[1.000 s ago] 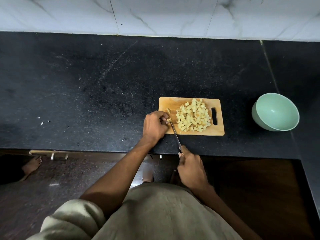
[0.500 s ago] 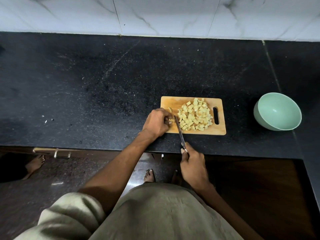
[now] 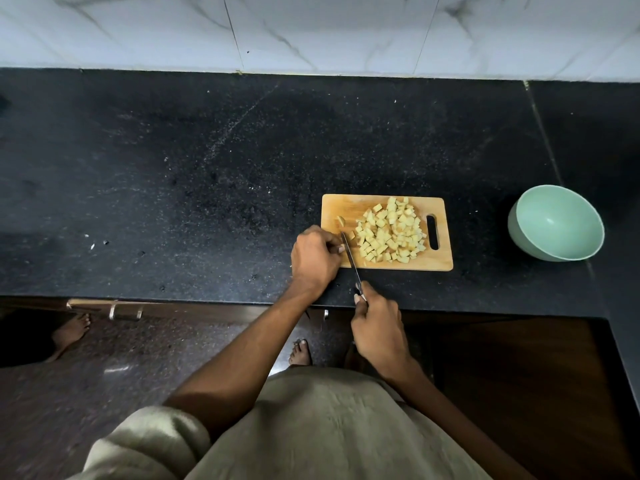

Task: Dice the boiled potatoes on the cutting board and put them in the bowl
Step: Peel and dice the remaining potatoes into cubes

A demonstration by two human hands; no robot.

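A wooden cutting board [image 3: 440, 263] lies on the black counter, with a heap of pale yellow diced potato [image 3: 391, 232] on its right half. One loose potato piece [image 3: 341, 221] sits near the board's left edge. My right hand [image 3: 377, 327] grips the handle of a knife [image 3: 351, 256], whose blade lies over the board's front left corner. My left hand [image 3: 315, 258] is curled at that corner, fingertips against the blade; whatever it holds is hidden. A mint green bowl [image 3: 557, 223] stands to the right of the board, and nothing shows inside it.
The black stone counter [image 3: 207, 185] stretches wide to the left, with a few small scraps [image 3: 93, 242] on it. A white marble wall [image 3: 311, 29] runs along the back. The counter's front edge lies just below my hands. A bare foot [image 3: 69, 332] stands on the floor at left.
The knife blade has shifted slightly up and right onto the board's corner. My left hand stays curled beside it. The camera has tilted a little.
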